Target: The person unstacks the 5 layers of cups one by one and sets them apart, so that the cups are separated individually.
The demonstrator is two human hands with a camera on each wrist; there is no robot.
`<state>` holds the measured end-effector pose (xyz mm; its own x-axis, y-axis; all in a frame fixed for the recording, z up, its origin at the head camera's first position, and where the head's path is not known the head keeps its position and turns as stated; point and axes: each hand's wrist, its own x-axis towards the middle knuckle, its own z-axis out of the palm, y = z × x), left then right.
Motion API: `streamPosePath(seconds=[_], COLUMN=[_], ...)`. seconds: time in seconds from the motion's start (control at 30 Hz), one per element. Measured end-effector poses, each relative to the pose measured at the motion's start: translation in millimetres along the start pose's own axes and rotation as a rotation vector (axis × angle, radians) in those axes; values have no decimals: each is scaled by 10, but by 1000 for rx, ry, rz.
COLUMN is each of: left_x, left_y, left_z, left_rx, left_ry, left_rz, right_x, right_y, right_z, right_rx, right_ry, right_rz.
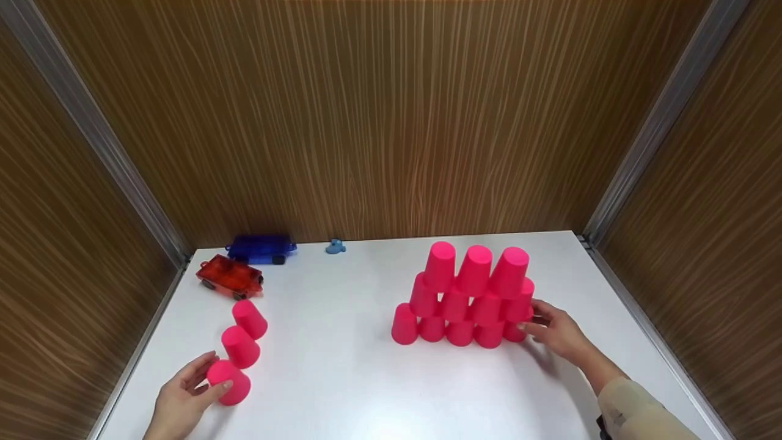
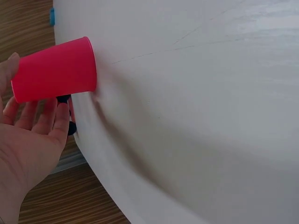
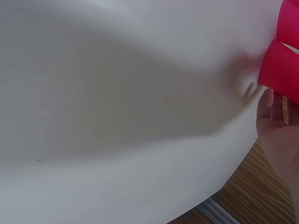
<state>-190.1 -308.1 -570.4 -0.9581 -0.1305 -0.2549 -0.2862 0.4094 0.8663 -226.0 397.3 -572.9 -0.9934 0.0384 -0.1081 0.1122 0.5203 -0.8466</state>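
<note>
The left hand is clamped on a pink cup, thumb on one side and fingers on the other. The cup is inverted, rim toward the white worktop; I cannot tell whether the rim touches down. Beyond it, a middle cup and a far cup, also pink and inverted, continue the line at the left of the worktop.

The right hand is at the right end of a cup pyramid, thumb and fingers apart at its lower two tiers. Whether that grip bears on a cup, I cannot tell. The pyramid, of inverted pink cups, shows five at the bottom, four above and three on top.

Just beyond the far cup lies a translucent red toy vehicle; a blue toy vehicle is behind it. A small blue figure is near the back edge. Wood-grain panels enclose the back and sides.
</note>
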Motion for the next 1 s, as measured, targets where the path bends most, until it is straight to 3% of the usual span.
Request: streamPosePath(seconds=[0.13,0.27,0.43,0.53,0.63,0.77,0.87,1.0], left_x=[-12,-41,-84,-103,-95,-30,17,45], left_y=[112,332,766,1084,1428,1883,2207,2592], left_z=[-55,-139,-195,-158,-42,215,471,855], left_rx=[8,32,72,58,19,-12,-14,-22], left_ry=[-2,8,31,34,7,-51,-104,-181], left_rz=[-19,24,153,274,409,580,675,757], right_x=[3,6,16,19,21,27,27,20], right_y=[-5,-3,9,20,25,24,15,3], right_z=[5,7,-4,-10,-21,-31,-25,-10], right_rx=[-3,-4,-7,-14,-15,-9,-9,-7], right_ry=[-1,-3,-3,-5,3,2,-5,-9], right_rz=[12,2,5,2,-4,-2,11,30])
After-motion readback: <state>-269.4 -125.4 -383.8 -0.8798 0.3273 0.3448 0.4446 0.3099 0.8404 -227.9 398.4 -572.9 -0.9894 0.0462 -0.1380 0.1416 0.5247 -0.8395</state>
